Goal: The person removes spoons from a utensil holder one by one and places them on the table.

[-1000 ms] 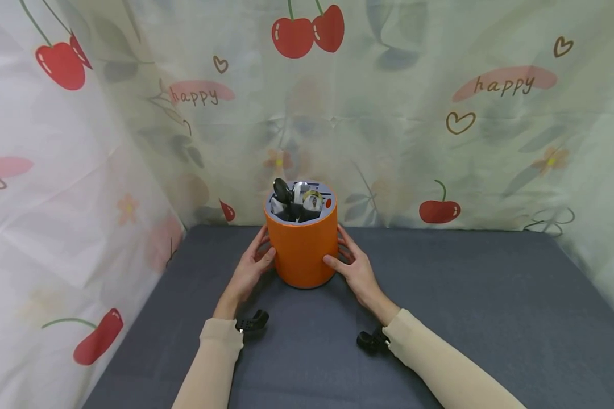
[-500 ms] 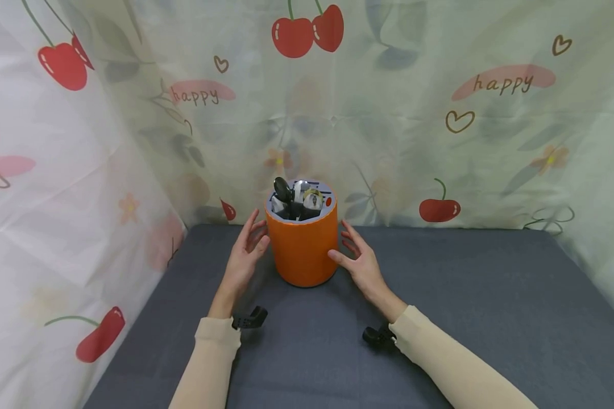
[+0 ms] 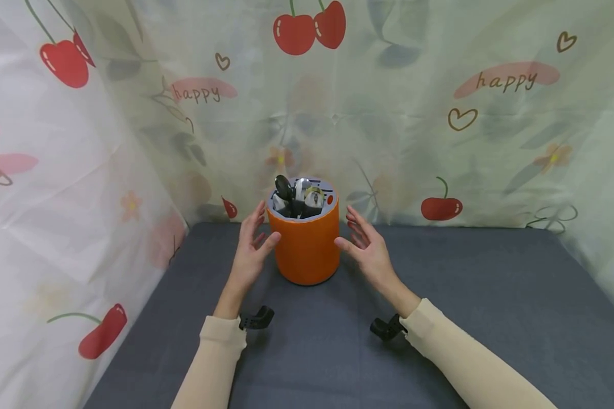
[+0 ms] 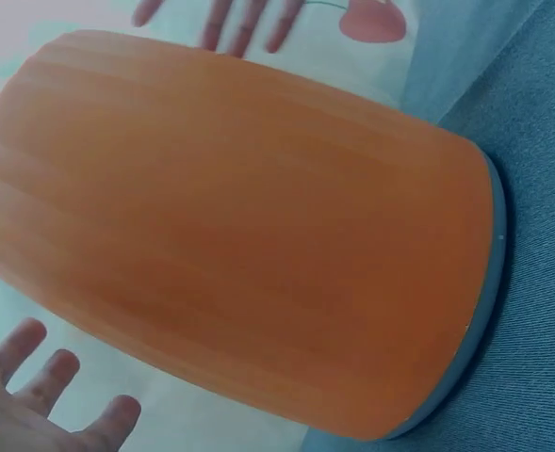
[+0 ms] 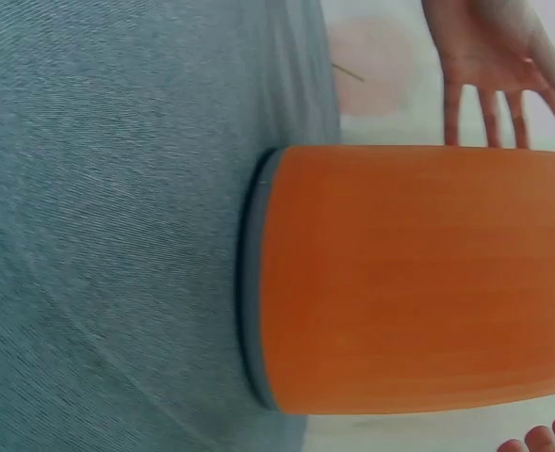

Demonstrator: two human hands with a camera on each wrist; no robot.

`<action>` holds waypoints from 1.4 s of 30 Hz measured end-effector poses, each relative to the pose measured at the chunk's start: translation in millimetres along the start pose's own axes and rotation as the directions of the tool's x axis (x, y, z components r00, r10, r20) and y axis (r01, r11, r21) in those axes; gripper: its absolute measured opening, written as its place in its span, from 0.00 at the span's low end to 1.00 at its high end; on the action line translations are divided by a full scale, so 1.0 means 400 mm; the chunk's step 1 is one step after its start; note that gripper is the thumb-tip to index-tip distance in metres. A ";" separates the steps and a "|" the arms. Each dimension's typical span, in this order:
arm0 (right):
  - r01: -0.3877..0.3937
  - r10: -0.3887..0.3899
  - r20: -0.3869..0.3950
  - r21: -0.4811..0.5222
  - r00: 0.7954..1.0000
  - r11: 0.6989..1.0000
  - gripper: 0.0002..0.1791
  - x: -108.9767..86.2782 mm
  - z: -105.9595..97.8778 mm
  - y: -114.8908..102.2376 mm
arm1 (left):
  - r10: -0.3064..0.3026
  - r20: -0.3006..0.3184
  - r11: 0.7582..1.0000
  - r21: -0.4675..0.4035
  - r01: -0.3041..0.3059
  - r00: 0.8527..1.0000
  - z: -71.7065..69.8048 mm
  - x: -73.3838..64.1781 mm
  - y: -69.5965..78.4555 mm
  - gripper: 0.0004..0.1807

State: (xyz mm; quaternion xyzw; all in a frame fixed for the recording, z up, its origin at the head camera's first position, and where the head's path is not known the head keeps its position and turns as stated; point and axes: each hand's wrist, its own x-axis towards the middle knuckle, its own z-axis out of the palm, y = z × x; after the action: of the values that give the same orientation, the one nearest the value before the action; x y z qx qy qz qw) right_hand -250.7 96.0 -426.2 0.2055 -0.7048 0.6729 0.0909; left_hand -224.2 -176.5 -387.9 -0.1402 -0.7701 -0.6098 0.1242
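An orange cylindrical container [image 3: 308,253] stands upright on the dark tablecloth near the back wall. Its pale top carries a red dot, and several shiny black, silver and clear items [image 3: 295,201] stick up from it. To its left, my left hand [image 3: 252,247] is held with fingers extended, the thumb overlapping the container's edge in the head view. My right hand [image 3: 372,255] mirrors it on the other side, fingers spread and thumb tip right by the orange wall. Gaps show between fingers and container [image 4: 258,226] in the left wrist view. Neither hand grips anything.
Dark grey cloth covers the table [image 3: 471,295] on both sides and in front of the container. A cherry-print curtain [image 3: 389,142] hangs close behind and along the left. Black wrist devices [image 3: 257,318] stick out below both hands.
Both hands have let go of the container's sides and moved outward and slightly up, the right one farther. The container stays where it was.
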 end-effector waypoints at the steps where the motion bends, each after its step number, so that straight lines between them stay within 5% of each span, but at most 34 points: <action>1: 0.011 -0.011 -0.003 -0.008 1.000 1.000 0.40 0.003 -0.001 -0.008 | 0.004 -0.001 1.000 0.008 -0.004 1.000 0.004 0.000 0.002 0.41; 8: 0.066 -0.067 -0.046 -0.040 0.997 0.997 0.39 0.026 -0.011 -0.054 | 0.034 -0.013 0.999 0.034 -0.034 0.999 0.032 0.003 0.005 0.43; 17: 0.146 -0.144 -0.082 0.010 0.986 0.989 0.38 0.057 -0.018 -0.112 | 0.037 -0.029 0.991 -0.128 -0.041 0.999 0.056 0.021 -0.004 0.42; 25: 0.201 -0.198 -0.075 0.041 0.977 0.979 0.38 0.085 -0.014 -0.161 | 0.013 -0.063 0.990 -0.139 -0.022 0.998 0.069 0.031 -0.010 0.38; 42: 0.160 -0.159 0.063 -0.003 0.985 0.987 0.27 0.140 0.011 -0.197 | 0.009 -0.107 0.997 -0.078 -0.017 0.994 0.059 0.020 -0.022 0.37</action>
State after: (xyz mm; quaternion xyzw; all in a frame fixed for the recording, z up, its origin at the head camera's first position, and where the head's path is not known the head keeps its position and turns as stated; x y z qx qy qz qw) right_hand -268.0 81.4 -332.0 0.2816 -0.6914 0.6538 0.1233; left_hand -235.2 -154.8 -398.3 -0.1174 -0.7369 -0.6455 0.1632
